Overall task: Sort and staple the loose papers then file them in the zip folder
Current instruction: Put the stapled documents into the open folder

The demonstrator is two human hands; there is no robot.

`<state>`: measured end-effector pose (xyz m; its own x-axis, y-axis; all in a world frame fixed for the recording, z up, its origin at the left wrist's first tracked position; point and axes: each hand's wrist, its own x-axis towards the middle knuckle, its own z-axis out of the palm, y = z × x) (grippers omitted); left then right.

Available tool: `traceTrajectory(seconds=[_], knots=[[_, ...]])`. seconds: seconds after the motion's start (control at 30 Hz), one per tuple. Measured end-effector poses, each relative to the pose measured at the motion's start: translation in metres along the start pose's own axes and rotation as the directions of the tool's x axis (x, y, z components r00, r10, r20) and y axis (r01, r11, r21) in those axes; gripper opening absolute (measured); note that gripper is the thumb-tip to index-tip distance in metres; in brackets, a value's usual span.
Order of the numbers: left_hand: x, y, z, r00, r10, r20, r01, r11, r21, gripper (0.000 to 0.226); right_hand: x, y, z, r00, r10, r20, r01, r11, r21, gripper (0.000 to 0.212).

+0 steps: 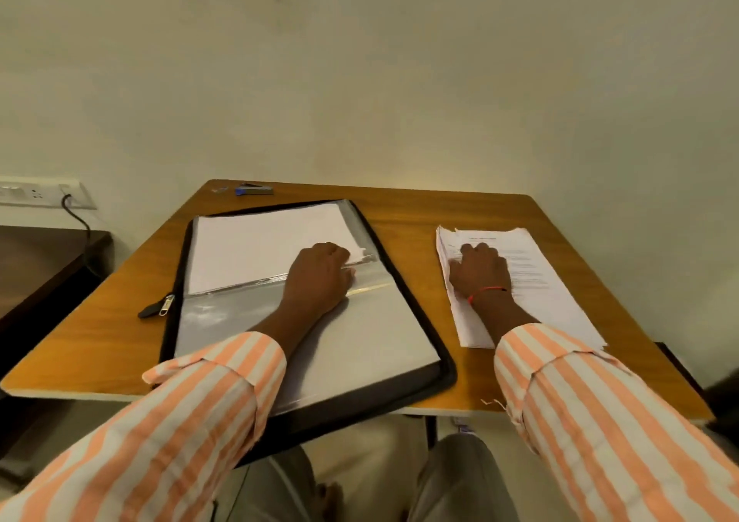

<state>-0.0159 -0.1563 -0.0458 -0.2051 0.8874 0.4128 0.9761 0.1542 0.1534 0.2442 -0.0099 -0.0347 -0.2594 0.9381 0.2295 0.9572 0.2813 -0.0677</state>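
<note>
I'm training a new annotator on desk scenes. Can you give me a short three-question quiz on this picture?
1. True or false: the zip folder lies zipped shut.
2. The right hand rests on: A the zip folder, B the loose papers, C a laptop.
3. What small tool lies near the far edge of the table, beyond the zip folder?
Key: 1 false, it lies open; 2 B; 3 the stapler.

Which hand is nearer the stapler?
Left. The left hand is on the folder, just short of the stapler; the right hand rests on the paper stack, farther right.
</note>
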Motion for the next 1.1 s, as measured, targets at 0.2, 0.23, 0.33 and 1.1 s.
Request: traceTrajectory(seconds=[0.2, 0.23, 0.33, 1.1], knots=[[-0.002, 0.066, 0.000, 0.997, -0.068, 0.040, 0.077, 0.956, -0.282, 0.026, -0.016, 0.013, -0.006, 0.994, 0.052, 0.099, -0.064, 0.991, 0.120, 0.053], [0.000, 0.081, 0.002, 0.995, -0.071, 0.071, 0.092, 0.932, -0.351, 0.027, -0.018, 0.008, -0.008, 0.992, 0.027, 0.121, -0.046, 0.987, 0.151, 0.048], [0.012, 0.117, 0.010, 0.981, -0.099, 0.166, 0.167, 0.868, -0.469, 0.036, -0.018, 0.001, -0.016, 0.993, -0.054, 0.106, 0.020, 0.954, 0.301, 0.035], [0.068, 0.172, 0.015, 0.820, -0.287, 0.495, 0.517, 0.004, -0.856, 0.020, -0.017, 0.103, -0.040, 0.920, 0.333, 0.205, -0.331, 0.384, 0.862, 0.024]])
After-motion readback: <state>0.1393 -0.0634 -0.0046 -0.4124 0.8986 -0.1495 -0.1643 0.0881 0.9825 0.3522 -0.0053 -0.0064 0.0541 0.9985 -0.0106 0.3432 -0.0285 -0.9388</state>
